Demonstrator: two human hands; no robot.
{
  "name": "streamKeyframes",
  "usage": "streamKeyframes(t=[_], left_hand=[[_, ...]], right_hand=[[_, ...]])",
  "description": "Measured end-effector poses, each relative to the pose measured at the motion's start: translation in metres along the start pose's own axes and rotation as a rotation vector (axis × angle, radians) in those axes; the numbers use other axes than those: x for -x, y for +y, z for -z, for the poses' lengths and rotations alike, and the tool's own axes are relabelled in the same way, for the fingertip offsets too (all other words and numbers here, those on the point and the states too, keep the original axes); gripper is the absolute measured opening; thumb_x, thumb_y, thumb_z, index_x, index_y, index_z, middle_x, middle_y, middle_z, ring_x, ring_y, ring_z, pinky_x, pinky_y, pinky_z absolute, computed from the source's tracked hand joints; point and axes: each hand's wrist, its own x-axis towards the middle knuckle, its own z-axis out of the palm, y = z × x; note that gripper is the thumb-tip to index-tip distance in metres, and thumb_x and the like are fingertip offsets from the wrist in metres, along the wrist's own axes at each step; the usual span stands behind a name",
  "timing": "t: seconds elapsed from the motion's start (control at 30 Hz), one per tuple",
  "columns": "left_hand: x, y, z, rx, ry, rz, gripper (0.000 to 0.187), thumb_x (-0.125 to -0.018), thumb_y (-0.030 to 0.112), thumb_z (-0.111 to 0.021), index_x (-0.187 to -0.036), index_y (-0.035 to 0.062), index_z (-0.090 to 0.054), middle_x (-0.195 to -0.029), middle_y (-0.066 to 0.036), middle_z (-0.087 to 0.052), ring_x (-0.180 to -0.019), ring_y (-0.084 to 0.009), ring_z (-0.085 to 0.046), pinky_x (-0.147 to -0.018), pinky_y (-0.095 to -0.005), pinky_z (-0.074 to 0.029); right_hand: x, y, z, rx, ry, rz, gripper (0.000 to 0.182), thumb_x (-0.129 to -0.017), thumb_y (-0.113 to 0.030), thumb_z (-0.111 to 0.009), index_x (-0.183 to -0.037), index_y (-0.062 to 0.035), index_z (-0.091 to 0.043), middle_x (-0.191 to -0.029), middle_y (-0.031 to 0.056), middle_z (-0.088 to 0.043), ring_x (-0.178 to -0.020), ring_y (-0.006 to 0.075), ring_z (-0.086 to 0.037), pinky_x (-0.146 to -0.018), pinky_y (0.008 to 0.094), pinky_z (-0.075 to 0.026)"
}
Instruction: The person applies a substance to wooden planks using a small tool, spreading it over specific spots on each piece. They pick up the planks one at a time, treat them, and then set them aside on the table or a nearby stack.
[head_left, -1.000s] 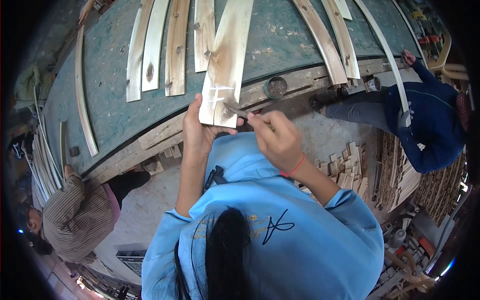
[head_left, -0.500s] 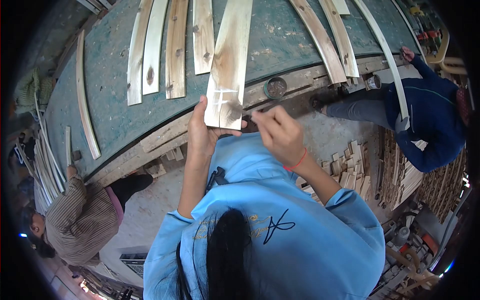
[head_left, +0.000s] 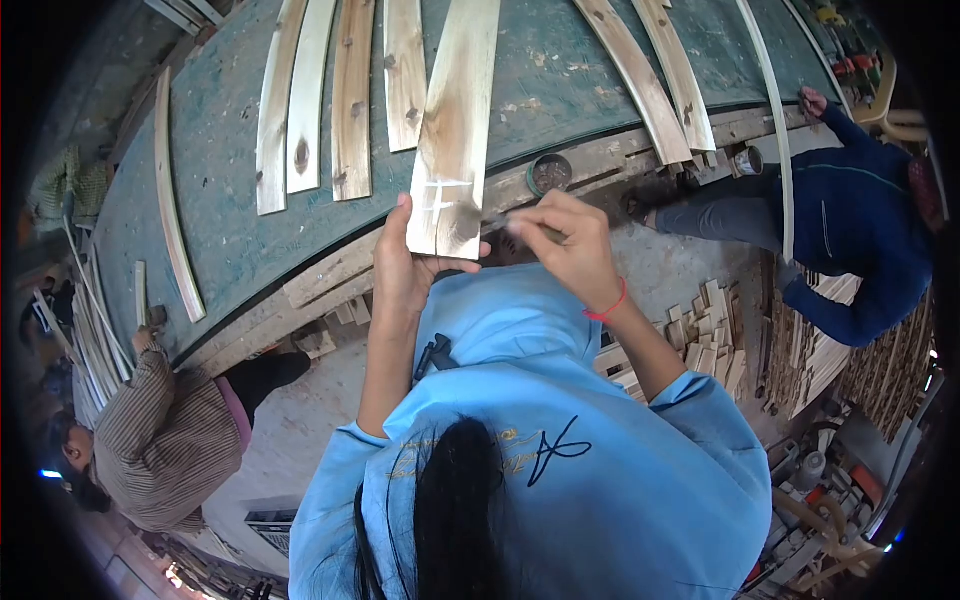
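Note:
My left hand (head_left: 399,272) holds the near end of a pale wooden board (head_left: 458,120), thumb along its left edge and fingers underneath. White crossed marks lie on the board just above a dark knot, and a thin dark line runs down to its end. Pinched in my right hand (head_left: 575,248) is a slim tool (head_left: 496,219), its dark tip right at the board's right edge. The exact kind of tool is too small to tell. A round tin (head_left: 550,174) with brownish contents stands at the table edge, beyond my right hand.
Several wooden slats (head_left: 352,110) lie across the green table (head_left: 225,160). At the right, a person in dark blue (head_left: 865,210) holds a long slat (head_left: 775,110). A person in a striped top (head_left: 170,440) is at the left. Wood pieces (head_left: 712,335) are piled on the floor.
My right hand has shifted slightly right and down, and the slim tool now shows more clearly. The person at the right has moved the long slat more upright.

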Motion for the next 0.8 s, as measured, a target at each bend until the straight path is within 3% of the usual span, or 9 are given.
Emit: streamKeyframes(t=[0.07, 0.2, 0.3, 0.4, 0.43, 0.47, 0.57, 0.67, 0.8], left_hand=[[0.000, 0.001, 0.000, 0.014, -0.007, -0.001, 0.063, -0.100, 0.039, -0.026, -0.125, -0.0167, -0.038, -0.098, -0.032, -0.062, -0.072, -0.0408, -0.068, -0.048, -0.0386, -0.062], [0.001, 0.001, 0.002, 0.055, -0.023, -0.024, 0.063, -0.099, 0.039, -0.027, -0.125, -0.0165, -0.039, -0.098, -0.031, -0.062, -0.072, -0.0412, -0.068, -0.048, -0.0386, -0.061], [0.000, 0.002, 0.003, 0.055, -0.020, -0.017, 0.062, -0.099, 0.039, -0.028, -0.126, -0.0160, -0.039, -0.098, -0.031, -0.062, -0.072, -0.0416, -0.068, -0.048, -0.0391, -0.062], [-0.001, 0.001, 0.009, 0.081, -0.012, 0.000, 0.062, -0.099, 0.038, -0.028, -0.127, -0.0159, -0.037, -0.099, -0.032, -0.061, -0.073, -0.0433, -0.068, -0.049, -0.0408, -0.062], [-0.002, 0.000, 0.013, 0.112, -0.015, 0.013, 0.062, -0.099, 0.038, -0.029, -0.127, -0.0161, -0.036, -0.100, -0.033, -0.061, -0.074, -0.0448, -0.067, -0.050, -0.0421, -0.062], [-0.004, 0.000, 0.018, 0.109, -0.015, 0.009, 0.062, -0.099, 0.038, -0.029, -0.127, -0.0161, -0.036, -0.100, -0.033, -0.061, -0.074, -0.0448, -0.067, -0.050, -0.0421, -0.062], [-0.006, -0.003, 0.032, 0.362, -0.133, 0.035, 0.062, -0.100, 0.037, -0.029, -0.130, -0.0164, -0.032, -0.106, -0.036, -0.058, -0.078, -0.0485, -0.066, -0.052, -0.0449, -0.063], [0.000, -0.003, 0.033, 0.362, -0.126, 0.043, 0.065, -0.101, 0.041, -0.028, -0.132, -0.0153, -0.032, -0.110, -0.034, -0.057, -0.082, -0.0471, -0.066, -0.049, -0.0416, -0.062], [0.007, 0.000, 0.033, 0.289, -0.202, -0.013, 0.062, -0.101, 0.042, -0.027, -0.133, -0.0112, -0.035, -0.111, -0.030, -0.059, -0.086, -0.0425, -0.067, -0.046, -0.0368, -0.060]], right_hand=[[0.001, -0.010, -0.003, 0.183, 0.264, 0.122, 0.011, -0.077, -0.001, -0.071, -0.088, -0.0003, -0.071, -0.071, 0.0075, -0.057, -0.058, 0.0175, -0.058, -0.051, 0.0280, -0.044], [0.008, -0.012, -0.009, 0.300, 0.296, 0.222, 0.013, -0.076, 0.000, -0.070, -0.089, -0.0029, -0.070, -0.071, 0.0056, -0.055, -0.056, 0.0178, -0.057, -0.049, 0.0296, -0.045], [0.014, -0.006, -0.013, 0.517, 0.231, 0.431, 0.019, -0.072, 0.001, -0.070, -0.090, -0.0055, -0.068, -0.069, 0.0041, -0.054, -0.056, 0.0173, -0.056, -0.048, 0.0297, -0.046], [0.024, -0.008, -0.014, 0.441, 0.129, 0.501, 0.022, -0.071, 0.004, -0.072, -0.092, -0.0030, -0.070, -0.069, 0.0064, -0.054, -0.056, 0.0202, -0.056, -0.048, 0.0304, -0.045], [0.024, -0.010, -0.010, 0.278, 0.037, 0.413, 0.018, -0.074, 0.002, -0.071, -0.091, -0.0012, -0.070, -0.069, 0.0055, -0.055, -0.056, 0.0150, -0.055, -0.048, 0.0265, -0.043], [0.022, -0.010, -0.006, 0.276, 0.039, 0.417, 0.018, -0.074, 0.002, -0.071, -0.091, -0.0012, -0.070, -0.069, 0.0055, -0.055, -0.056, 0.0150, -0.055, -0.048, 0.0265, -0.043], [0.014, -0.017, 0.004, -0.486, 0.084, -0.223, 0.012, -0.083, 0.001, -0.067, -0.094, 0.0050, -0.068, -0.076, 0.0015, -0.056, -0.059, 0.0037, -0.049, -0.050, 0.0199, -0.038], [0.006, -0.009, 0.005, -0.661, 0.163, -0.251, 0.008, -0.086, 0.001, -0.064, -0.092, 0.0050, -0.068, -0.077, 0.0004, -0.055, -0.057, 0.0037, -0.047, -0.050, 0.0192, -0.037], [0.003, -0.009, -0.001, -0.623, 0.158, -0.258, 0.008, -0.086, 0.001, -0.065, -0.092, 0.0051, -0.068, -0.079, 0.0003, -0.056, -0.057, 0.0029, -0.047, -0.049, 0.0189, -0.036]])
